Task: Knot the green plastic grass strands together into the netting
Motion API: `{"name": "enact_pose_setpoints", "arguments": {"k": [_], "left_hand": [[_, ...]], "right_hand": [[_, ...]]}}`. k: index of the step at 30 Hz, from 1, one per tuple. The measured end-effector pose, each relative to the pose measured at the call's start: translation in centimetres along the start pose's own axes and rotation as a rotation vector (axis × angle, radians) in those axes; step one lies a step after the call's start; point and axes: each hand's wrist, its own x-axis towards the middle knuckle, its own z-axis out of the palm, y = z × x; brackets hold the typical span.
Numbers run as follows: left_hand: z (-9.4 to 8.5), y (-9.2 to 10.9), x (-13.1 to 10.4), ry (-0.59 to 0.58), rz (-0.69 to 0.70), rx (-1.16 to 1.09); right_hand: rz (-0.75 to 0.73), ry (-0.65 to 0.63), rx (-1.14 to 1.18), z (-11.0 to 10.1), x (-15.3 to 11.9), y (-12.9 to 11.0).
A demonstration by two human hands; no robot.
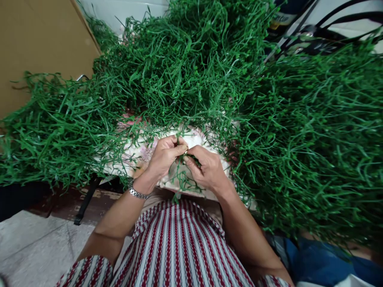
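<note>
Green sprig: it is held between the two hands just above the middle of the near edge of the floral cloth, its thin ends dangling towards the lap.
Left hand: thumb and forefinger pinch the upper part of the sprig, the other fingers curled in.
Right hand: thumb and forefinger are pressed together on the sprig, close beside the left fingertips (the exact join between them is too small to make out).
Pinch risk: a loosened thumb could let the piece drop over the near edge onto the striped garment.
Tangle risk: loose strands lie close around the hands, so the dangling ends could snag if drawn sideways.
Left heap: more green stems cover the left side and hang past the near left corner; a knock from the left forearm, with its metal watch, could send some to the tiled floor.
Far heap: stems pile high along the far edge, near a brown panel; leaning inward, they could slump into the working gap.
Right heap: it spreads beyond the right edge, above blue fabric.
</note>
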Motion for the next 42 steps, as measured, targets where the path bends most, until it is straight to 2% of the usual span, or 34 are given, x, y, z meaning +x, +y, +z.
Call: {"name": "enact_pose_setpoints", "arguments": {"k": [3,5,10,16,20,22,24,27,30,33,37,39,42], "left_hand": [[0.1,-0.4,0.1,0.032,0.043,0.061],[0.2,-0.5,0.3,0.028,0.040,0.064],[0.9,-0.9,0.6,0.021,0.069,0.070],[1.7,-1.5,1.1,0.098,0.118,0.123],[1.1,-1.3,1.9,0.189,0.159,0.180],[0.8,-1.1,2.1,0.186,0.186,0.198],[0.6,-0.8,2.0,0.124,0.186,0.182],[0.4,-0.4,1.6,0.087,0.156,0.110],[0.2,-0.3,1.3,0.059,0.148,0.087],[0.3,-0.5,1.1,0.050,0.148,0.084],[0.7,-0.9,0.6,0.083,0.216,0.142],[0.9,-1.1,0.4,0.095,0.251,0.178],[1.0,-1.3,0.3,0.093,0.231,0.157]], "right_hand": [[-0.022,-0.154,-0.065,-0.4,0.4,0.2],[-0.028,-0.178,-0.038,-0.5,0.6,0.4],[0.019,-0.079,0.107,-0.4,0.6,0.6],[0.065,0.071,0.026,0.4,-0.1,-0.4],[0.016,0.013,0.136,0.6,-0.5,-2.3],[0.026,0.003,0.157,0.0,-0.6,-2.7],[0.076,0.077,0.113,-1.3,-0.5,-2.4],[0.098,0.136,0.099,-3.6,-0.5,-1.0],[0.162,0.129,0.101,-4.6,-0.4,0.3],[0.227,0.079,0.094,-3.7,-0.3,0.7],[0.298,-0.047,0.213,-1.4,0.0,0.4],[0.332,-0.052,0.210,-0.7,0.1,0.2],[0.321,-0.048,0.187,-0.3,0.1,0.0]]}}
